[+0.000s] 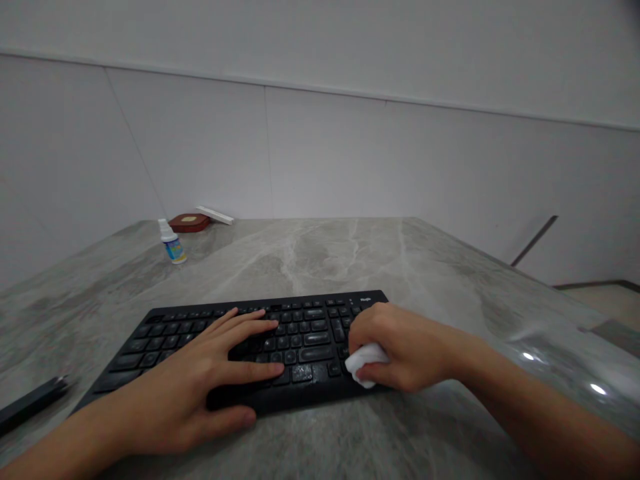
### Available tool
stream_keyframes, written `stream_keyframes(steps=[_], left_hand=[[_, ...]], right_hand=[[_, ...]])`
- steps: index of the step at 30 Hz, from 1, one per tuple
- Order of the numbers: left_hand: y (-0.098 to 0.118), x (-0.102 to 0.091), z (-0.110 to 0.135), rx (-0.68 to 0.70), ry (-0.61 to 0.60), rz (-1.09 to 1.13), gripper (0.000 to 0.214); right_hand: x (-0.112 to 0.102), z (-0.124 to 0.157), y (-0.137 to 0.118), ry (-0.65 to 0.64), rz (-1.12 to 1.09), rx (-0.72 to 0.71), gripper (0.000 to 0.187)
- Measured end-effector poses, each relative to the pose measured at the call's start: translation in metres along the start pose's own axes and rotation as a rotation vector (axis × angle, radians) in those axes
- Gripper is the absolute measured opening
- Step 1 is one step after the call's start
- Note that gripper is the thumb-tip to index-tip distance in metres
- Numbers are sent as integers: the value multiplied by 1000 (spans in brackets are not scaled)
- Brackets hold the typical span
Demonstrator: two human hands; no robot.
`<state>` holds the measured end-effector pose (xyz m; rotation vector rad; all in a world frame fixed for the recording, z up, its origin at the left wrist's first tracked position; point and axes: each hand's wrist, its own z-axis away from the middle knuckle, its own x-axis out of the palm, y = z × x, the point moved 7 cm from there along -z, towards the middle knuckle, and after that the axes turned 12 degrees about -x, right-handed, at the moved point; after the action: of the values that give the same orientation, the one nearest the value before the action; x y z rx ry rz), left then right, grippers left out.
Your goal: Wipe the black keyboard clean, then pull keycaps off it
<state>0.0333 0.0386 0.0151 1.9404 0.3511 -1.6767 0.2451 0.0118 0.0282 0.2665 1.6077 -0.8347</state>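
Note:
A black keyboard (305,320) lies across the grey marble table (320,253) in front of me. My left hand (200,373) rests flat on the keyboard's left and middle keys, fingers stretched out and apart. My right hand (400,347) is closed around a small white wad of cloth or tissue (365,360) and presses it against the keyboard's right end. The keys under both hands are hidden.
A small white spray bottle with a blue label (173,243) stands at the far left of the table. Behind it lie a dark red flat box (189,222) and a white bar (215,215) by the wall. A black flat object (30,403) lies at the left edge.

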Motion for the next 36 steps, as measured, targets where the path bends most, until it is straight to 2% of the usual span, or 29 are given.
stream_keyframes(steps=[8, 10, 15, 19, 22, 30, 36], left_hand=[[-2, 3, -1, -13, -43, -40, 58], [-2, 3, -1, -13, -39, -28, 59], [0, 0, 0, -6, 0, 30, 58], [-1, 2, 0, -11, -20, 15, 60], [-2, 2, 0, -12, -19, 6, 63], [-3, 5, 1, -9, 27, -28, 64], [-5, 8, -1, -29, 41, -34, 63]], right_hand=[[-1, 1, 0, -14, 11, 17, 6], [0, 1, 0, -36, 6, 1, 7], [-3, 0, 1, 6, 40, 12, 5], [1, 0, -4, -49, -4, -6, 5], [0, 0, -5, -32, 15, -7, 8], [6, -6, -18, 22, 65, -138, 7], [7, -7, -22, 47, 84, -177, 6]])
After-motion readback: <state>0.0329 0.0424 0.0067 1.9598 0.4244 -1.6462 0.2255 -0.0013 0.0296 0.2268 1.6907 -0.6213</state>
